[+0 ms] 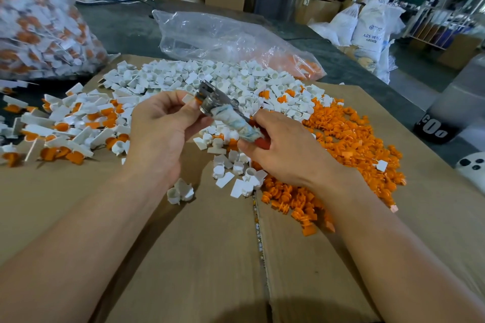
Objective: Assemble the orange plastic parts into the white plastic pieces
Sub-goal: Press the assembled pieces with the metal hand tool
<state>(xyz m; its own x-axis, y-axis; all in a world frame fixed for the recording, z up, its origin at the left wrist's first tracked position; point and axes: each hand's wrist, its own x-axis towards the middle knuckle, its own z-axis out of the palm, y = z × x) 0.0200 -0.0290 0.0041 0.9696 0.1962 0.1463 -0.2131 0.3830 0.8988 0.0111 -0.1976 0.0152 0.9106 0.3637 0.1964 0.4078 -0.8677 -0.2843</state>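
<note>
**A:** What are the hands doing?

**B:** Both hold one metal tool (210, 98) above the middle of the table (183, 257), which is covered in brown cardboard. The left hand (162, 123) has its grip clamped on the tool's steel head, thumb and fingertips pinching it. The right hand (283, 149) has its grip closed round the handle, which is wrapped in pale cloth with red showing beneath.

**A:** Is anything in the tool?

**B:** A small white tab (188, 99) sits at the left fingertips against the head. It looks like one of the white pieces, though the blur there leaves me unsure.

**A:** And the parts?

**B:** Taking the hands as centre, the white pieces (223, 73) lie heaped at twelve o'clock, with a few scattered just under the hands. The orange parts (349, 139) spread from three round to five o'clock, touching the white heap's edge. Joined pieces (65, 123), white with orange showing, lie piled at nine o'clock.

**A:** Any bags?

**B:** A clear plastic bag (223, 37) lies beyond the white heap at one o'clock, with orange inside its right end. A full bag (34, 21) of white and orange stands at ten o'clock.
</note>
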